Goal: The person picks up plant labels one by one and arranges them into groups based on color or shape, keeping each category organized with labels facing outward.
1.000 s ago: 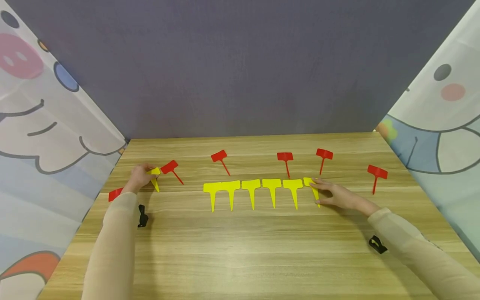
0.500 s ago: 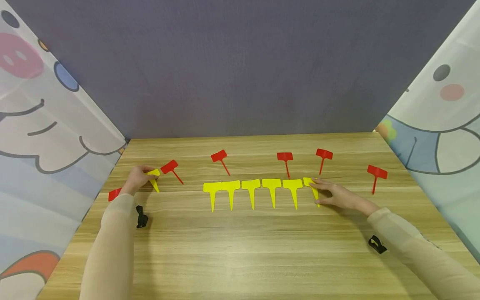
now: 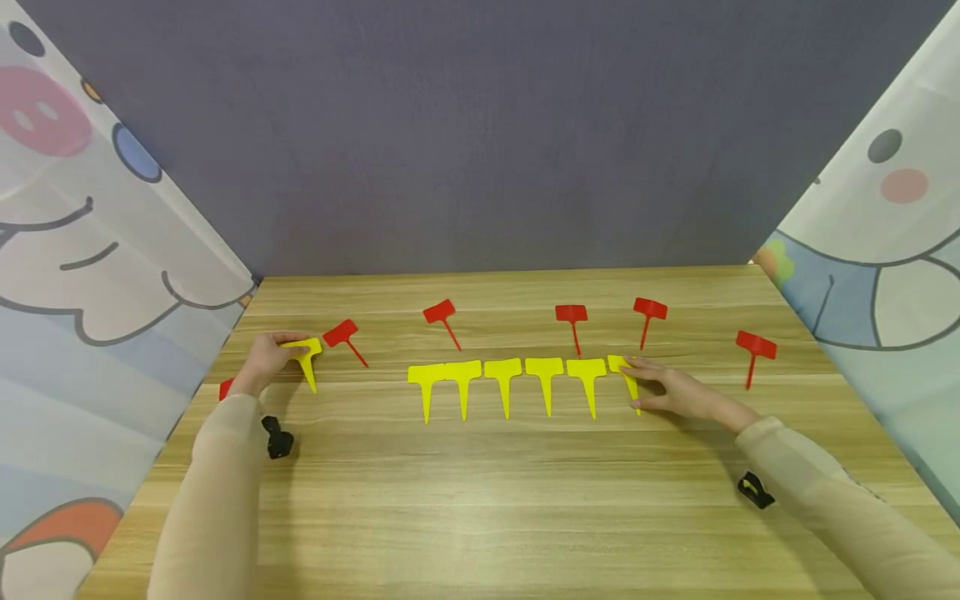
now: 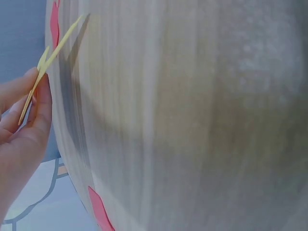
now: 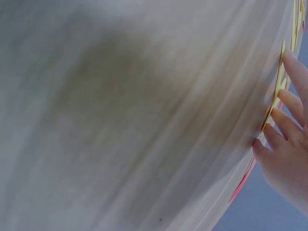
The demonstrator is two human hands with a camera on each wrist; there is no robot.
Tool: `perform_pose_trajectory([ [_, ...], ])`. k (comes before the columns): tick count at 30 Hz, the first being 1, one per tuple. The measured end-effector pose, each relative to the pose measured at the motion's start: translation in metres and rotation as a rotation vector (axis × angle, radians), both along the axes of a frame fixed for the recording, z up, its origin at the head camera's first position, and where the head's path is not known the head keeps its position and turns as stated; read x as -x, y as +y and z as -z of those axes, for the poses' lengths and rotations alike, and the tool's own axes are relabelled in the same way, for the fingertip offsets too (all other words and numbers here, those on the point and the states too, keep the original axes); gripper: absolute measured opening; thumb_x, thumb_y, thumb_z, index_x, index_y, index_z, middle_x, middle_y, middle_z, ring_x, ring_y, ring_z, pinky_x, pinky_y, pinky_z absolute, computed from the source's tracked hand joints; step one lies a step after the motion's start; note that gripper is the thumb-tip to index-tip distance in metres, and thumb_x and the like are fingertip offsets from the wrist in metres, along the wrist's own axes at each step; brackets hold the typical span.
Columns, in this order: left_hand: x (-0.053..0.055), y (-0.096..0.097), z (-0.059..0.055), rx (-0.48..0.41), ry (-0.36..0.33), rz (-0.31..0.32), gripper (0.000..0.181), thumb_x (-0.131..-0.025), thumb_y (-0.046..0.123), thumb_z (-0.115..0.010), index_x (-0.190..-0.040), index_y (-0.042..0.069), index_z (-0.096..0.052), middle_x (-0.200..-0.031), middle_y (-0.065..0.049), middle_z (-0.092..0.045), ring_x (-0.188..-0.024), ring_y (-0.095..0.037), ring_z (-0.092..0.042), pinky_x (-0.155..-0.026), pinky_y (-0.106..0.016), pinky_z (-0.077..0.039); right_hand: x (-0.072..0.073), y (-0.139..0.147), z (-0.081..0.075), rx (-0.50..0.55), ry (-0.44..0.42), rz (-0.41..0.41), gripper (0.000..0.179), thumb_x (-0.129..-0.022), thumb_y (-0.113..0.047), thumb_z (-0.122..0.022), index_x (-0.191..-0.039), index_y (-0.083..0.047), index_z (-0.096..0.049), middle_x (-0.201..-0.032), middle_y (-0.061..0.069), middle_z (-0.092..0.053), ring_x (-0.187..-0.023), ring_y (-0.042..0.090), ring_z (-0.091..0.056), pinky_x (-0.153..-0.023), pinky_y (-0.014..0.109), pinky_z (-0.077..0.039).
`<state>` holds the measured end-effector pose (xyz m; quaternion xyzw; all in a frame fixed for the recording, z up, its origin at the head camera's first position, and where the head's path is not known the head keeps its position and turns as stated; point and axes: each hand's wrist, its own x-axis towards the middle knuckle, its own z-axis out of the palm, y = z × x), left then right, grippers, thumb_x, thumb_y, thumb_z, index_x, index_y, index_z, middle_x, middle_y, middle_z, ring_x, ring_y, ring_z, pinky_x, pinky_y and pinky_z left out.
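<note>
At the table's left side, my left hand point(image 3: 264, 358) pinches a yellow T-shaped plant label point(image 3: 307, 358) by its wide head. In the left wrist view that plant label point(image 4: 60, 45) slants over the wood, its pointed stem casting a shadow. My right hand point(image 3: 671, 390) rests spread fingertips on another yellow plant label point(image 3: 617, 364), which lies at the right end of a row; the fingers partly cover it. The right wrist view shows this label point(image 5: 275, 91) edge-on under the fingertips. Several more yellow labels point(image 3: 543, 368) line up leftward, heads up and stems toward me.
Red T-shaped labels lie scattered behind and beside the row, including one red label point(image 3: 341, 332) near my left hand and another red label point(image 3: 756, 344) at the far right. A grey panel point(image 3: 495, 142) borders the wooden table point(image 3: 480, 508) at the back; printed curtains point(image 3: 45, 333) flank it.
My left hand has shifted slightly left and toward me, and the yellow label in it has turned so more of its head shows. The right hand stays put on its label.
</note>
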<state>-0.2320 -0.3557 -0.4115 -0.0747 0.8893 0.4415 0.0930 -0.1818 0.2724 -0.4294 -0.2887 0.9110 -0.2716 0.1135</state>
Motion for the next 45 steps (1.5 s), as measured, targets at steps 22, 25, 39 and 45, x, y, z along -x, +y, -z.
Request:
perform_pose_trajectory([
  [22,-0.007,0.027,-0.008,-0.046,-0.045,0.102,0.048,-0.085,0.022,-0.06,-0.123,-0.006,-0.047,-0.133,-0.025,-0.035,-0.12,-0.038,-0.029,-0.097,-0.048,-0.029,0.001,0.0,0.0,0.005,-0.039,0.006,0.063,-0.079,-0.022,-0.066,-0.128,0.006,-0.041,-0.137,0.027,-0.027,-0.123,0.047,-0.022,-0.094,0.058,-0.027],
  [25,-0.008,0.031,-0.008,-0.028,-0.063,0.116,0.049,-0.085,0.024,-0.06,-0.123,-0.003,-0.048,-0.134,-0.024,-0.033,-0.118,-0.036,-0.031,-0.093,-0.044,-0.032,0.001,0.0,0.0,0.007,-0.043,0.01,0.063,-0.079,-0.022,-0.066,-0.128,0.006,-0.041,-0.137,0.027,-0.027,-0.124,0.047,-0.021,-0.095,0.058,-0.027],
  [39,-0.01,0.059,-0.01,-0.067,-0.038,0.207,0.044,-0.082,0.019,-0.063,-0.117,-0.006,-0.052,-0.12,-0.022,-0.049,-0.1,-0.021,-0.046,-0.077,-0.024,-0.042,0.001,0.001,0.001,0.006,-0.049,0.013,0.065,-0.078,-0.026,-0.066,-0.129,0.005,-0.04,-0.138,0.026,-0.027,-0.124,0.047,-0.02,-0.096,0.06,-0.023],
  [45,-0.008,0.066,-0.006,-0.112,-0.053,0.233,0.044,-0.081,0.018,-0.064,-0.116,-0.007,-0.053,-0.114,-0.02,-0.052,-0.088,-0.013,-0.051,-0.072,-0.022,-0.046,0.002,0.0,0.0,0.012,-0.068,0.019,0.066,-0.078,-0.027,-0.066,-0.13,0.005,-0.04,-0.138,0.026,-0.026,-0.125,0.046,-0.018,-0.096,0.06,-0.021],
])
